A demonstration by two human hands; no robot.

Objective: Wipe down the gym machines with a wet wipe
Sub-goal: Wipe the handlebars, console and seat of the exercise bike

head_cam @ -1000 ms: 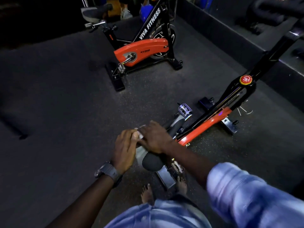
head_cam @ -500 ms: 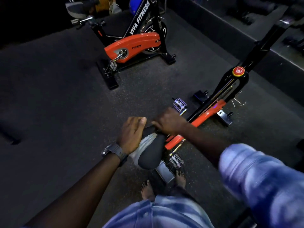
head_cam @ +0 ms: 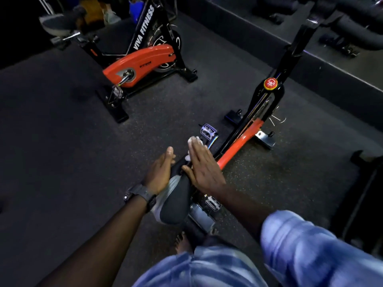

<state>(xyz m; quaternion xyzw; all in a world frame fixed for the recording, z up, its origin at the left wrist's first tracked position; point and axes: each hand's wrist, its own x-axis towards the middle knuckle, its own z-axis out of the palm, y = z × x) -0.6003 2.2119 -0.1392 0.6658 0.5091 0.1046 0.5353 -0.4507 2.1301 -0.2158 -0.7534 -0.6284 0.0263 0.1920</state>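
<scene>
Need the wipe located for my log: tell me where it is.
Head view, centre: the wipe lies under the right hand's straight fingers at the saddle's nose, just below the pedal.

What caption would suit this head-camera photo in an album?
Right hand presses a white wet wipe along a spin bike's saddle while the left hand steadies it.

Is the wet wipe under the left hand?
No: the white wet wipe shows under the flat right hand at the saddle's nose, while the left hand rests on the saddle's side.
</scene>
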